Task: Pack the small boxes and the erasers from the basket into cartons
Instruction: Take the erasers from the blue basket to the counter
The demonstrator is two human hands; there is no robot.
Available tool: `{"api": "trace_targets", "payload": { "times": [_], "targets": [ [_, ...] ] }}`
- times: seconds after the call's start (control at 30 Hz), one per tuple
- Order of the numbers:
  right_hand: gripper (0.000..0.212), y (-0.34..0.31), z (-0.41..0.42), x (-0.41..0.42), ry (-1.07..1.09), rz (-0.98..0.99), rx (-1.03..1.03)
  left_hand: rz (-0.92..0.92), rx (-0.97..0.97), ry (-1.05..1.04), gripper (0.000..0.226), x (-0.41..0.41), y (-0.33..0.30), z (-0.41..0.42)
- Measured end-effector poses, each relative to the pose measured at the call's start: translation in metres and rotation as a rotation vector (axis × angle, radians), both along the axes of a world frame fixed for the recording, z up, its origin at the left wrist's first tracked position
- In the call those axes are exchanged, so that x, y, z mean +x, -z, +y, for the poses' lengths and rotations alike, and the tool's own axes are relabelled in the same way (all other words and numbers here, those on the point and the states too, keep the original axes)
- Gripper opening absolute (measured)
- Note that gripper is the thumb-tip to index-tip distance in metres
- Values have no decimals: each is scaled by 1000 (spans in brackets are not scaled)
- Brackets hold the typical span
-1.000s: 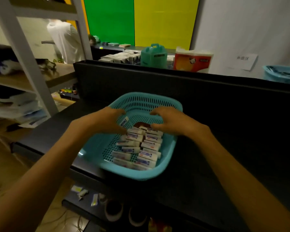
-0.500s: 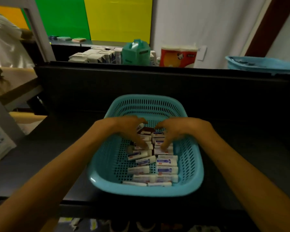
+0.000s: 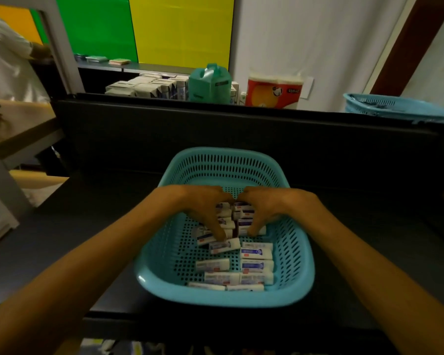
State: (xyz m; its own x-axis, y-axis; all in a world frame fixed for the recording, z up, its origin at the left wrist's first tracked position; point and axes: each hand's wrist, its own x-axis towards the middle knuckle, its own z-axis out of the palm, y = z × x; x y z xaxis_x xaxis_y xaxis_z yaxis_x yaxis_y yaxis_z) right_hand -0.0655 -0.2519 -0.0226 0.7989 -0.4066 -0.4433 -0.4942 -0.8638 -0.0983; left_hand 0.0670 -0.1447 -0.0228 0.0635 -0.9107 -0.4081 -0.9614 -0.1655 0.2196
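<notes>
A teal perforated basket (image 3: 223,301) sits on the black table (image 3: 62,252) straight in front of me. Several white erasers (image 3: 256,253) with blue and red sleeves lie in it, some in rows near the front rim. My left hand (image 3: 205,208) and my right hand (image 3: 264,208) are both inside the basket at its far half. Their thumbs nearly meet and their fingers curl down around a bunch of erasers (image 3: 241,216) between them. A dark small box (image 3: 235,228) peeks out between the fingers, mostly hidden.
A black partition (image 3: 215,129) rises right behind the basket. Beyond it stand stacked small cartons (image 3: 149,87), a green jug (image 3: 210,83) and a tissue pack (image 3: 274,92). A second teal basket (image 3: 400,108) sits far right. A person in white (image 3: 5,60) stands far left by a grey shelf post (image 3: 59,44).
My view has swung to the right, so the basket is now centred. Both hands have drawn closer together and their fingers have closed in around the far bunch of erasers.
</notes>
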Motion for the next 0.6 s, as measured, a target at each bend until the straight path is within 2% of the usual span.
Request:
{"api": "trace_targets", "payload": {
  "times": [0.1, 0.37, 0.6],
  "targets": [
    [71, 2, -1, 0, -32, 4, -19, -33, -40, 4, 81, 1, 2, -1],
    [97, 7, 0, 5, -58, 68, -130, -154, 10, 27, 102, 2, 8, -3],
    [71, 13, -2, 7, -45, 40, -50, -206, 23, -6, 104, 2, 14, -1]
  ]
}}
